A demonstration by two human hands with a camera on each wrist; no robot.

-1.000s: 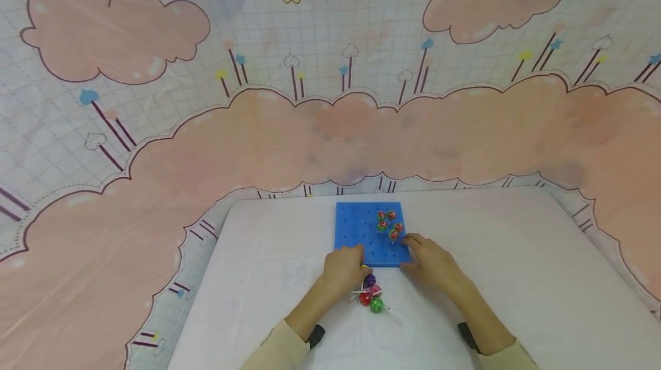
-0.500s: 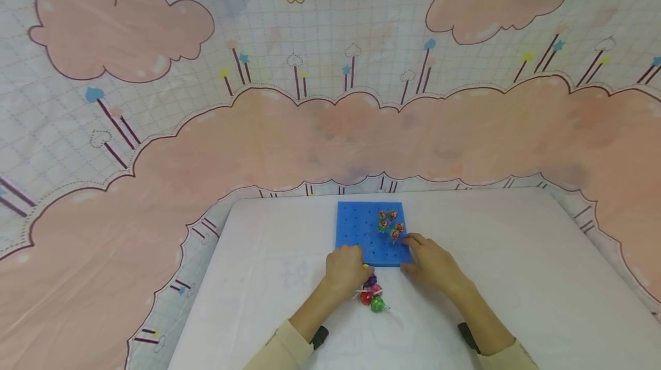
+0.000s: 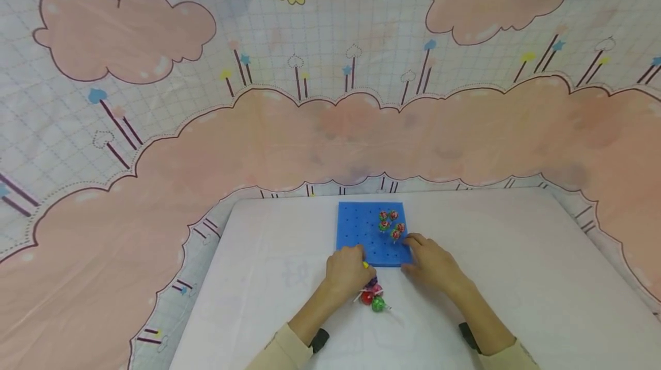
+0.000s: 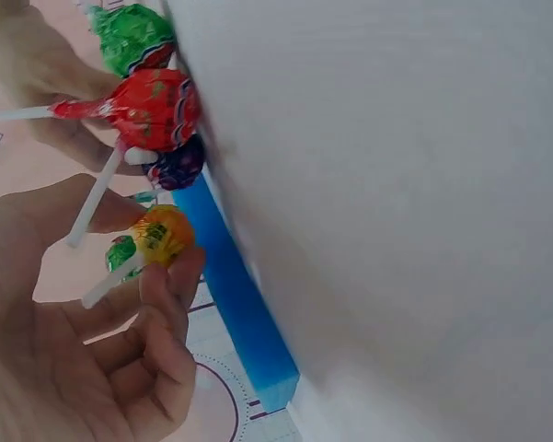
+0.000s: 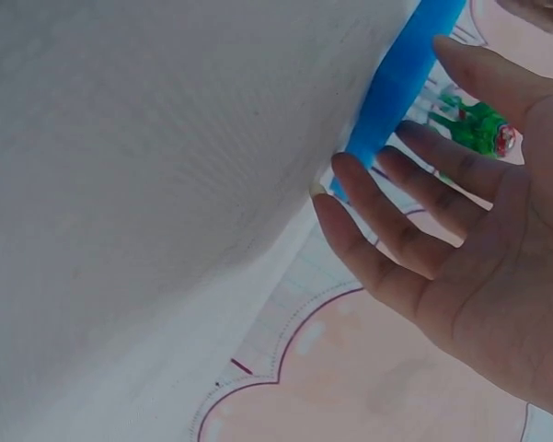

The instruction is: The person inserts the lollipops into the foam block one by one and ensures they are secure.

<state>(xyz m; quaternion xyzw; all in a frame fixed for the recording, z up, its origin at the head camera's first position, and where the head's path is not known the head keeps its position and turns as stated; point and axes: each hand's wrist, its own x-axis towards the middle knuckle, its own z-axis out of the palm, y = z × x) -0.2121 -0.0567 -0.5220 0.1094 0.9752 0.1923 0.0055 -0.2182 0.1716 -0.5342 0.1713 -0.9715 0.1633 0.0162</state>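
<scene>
My left hand (image 3: 345, 269) is at the near edge of a blue board (image 3: 356, 224) with rows of small holes. Its thumb and fingers pinch a yellow-wrapped lollipop (image 4: 163, 233), whose white stick shows in the left wrist view. Right by that hand lie loose lollipops: a red one (image 4: 156, 109), a green one (image 4: 133, 39), a purple one (image 4: 177, 166) and a pink one (image 3: 377, 289). My right hand (image 3: 431, 261) lies along the board's right near corner, its fingers spread and holding nothing. Several red-and-green lollipops (image 3: 395, 234) stand in holes on the board's right half.
A white-covered table (image 3: 258, 278) carries the board and the lollipops. Behind it hangs a cloth (image 3: 330, 140) printed with clouds. Dark wrist straps (image 3: 319, 340) show on both arms at the light sleeves.
My left hand has shifted very slightly right, and more of the yellow lollipop shows beside its fingers. The right hand and the board keep their places; the head view has shifted a little.
</scene>
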